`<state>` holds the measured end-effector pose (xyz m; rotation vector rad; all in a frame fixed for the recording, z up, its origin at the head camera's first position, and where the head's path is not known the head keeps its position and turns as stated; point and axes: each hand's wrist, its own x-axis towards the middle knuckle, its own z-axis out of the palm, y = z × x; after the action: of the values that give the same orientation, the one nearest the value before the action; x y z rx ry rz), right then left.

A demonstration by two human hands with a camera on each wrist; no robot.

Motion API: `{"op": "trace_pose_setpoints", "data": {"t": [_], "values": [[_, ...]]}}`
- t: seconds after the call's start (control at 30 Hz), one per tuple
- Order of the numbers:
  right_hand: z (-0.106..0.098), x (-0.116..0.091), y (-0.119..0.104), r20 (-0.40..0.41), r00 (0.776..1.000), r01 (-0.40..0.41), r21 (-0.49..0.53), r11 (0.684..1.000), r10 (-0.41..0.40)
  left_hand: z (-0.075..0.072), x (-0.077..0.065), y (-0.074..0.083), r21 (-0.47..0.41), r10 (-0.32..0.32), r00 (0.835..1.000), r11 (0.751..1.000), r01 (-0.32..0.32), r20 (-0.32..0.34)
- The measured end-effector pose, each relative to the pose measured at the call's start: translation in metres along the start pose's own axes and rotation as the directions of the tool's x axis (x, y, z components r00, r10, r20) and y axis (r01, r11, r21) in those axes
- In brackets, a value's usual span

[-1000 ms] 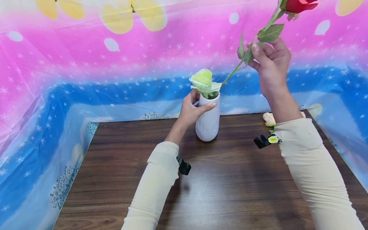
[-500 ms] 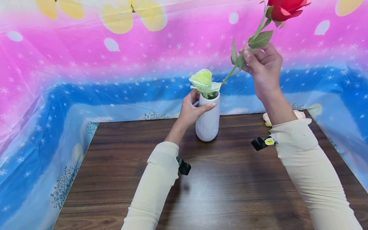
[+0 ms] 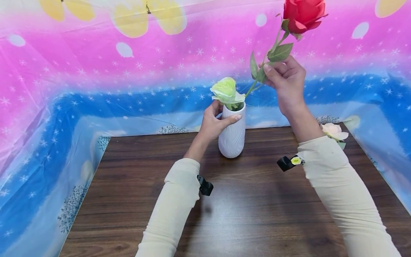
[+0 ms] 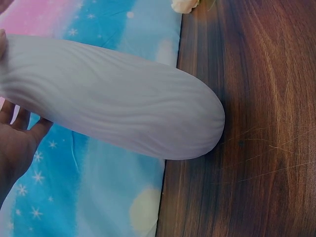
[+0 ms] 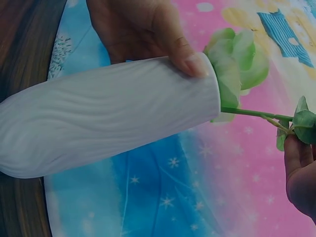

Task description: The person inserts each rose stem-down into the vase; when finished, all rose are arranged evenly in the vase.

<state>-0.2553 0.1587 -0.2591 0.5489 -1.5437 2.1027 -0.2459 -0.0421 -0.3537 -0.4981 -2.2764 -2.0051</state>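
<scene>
A white vase with wavy ridges stands upright near the table's back edge. My left hand grips it just below the rim, thumb across the front. In the mouth of the vase sits a pale green flower. My right hand pinches the leafy stem of a red rose, which leans up to the right. In the right wrist view the rose's green stem runs into the vase mouth beside the green flower; its lower end is hidden inside.
A pale peach flower lies at the table's back right, partly behind the right forearm. The dark wooden table backs onto a pink and blue patterned cloth. A small black camera sits on the right wrist.
My right hand has moved down and left with the red rose, and its stem has sunk further into the vase. The left hand and vase have stayed in place.
</scene>
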Motion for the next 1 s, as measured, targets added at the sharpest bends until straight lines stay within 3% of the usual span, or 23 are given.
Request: {"op": "trace_pose_setpoints", "data": {"t": [0.43, 0.83, 1.0], "values": [[0.002, -0.003, 0.012, 0.036, 0.999, -0.027, 0.002, 1.0, 0.027, 0.0, 0.0, 0.001, 0.003, -0.006, 1.0, 1.0, 0.006, -0.007], [0.002, -0.01, 0.022, 0.059, 0.997, -0.041, -0.096, 0.995, 0.046, 0.0, -0.001, 0.001, 0.005, -0.005, 1.0, 1.0, 0.005, -0.003], [0.003, -0.013, 0.025, 0.063, 0.994, -0.079, -0.087, 0.993, 0.085, 0.0, -0.001, 0.002, 0.004, -0.006, 1.0, 1.0, 0.006, 0.0]]}}
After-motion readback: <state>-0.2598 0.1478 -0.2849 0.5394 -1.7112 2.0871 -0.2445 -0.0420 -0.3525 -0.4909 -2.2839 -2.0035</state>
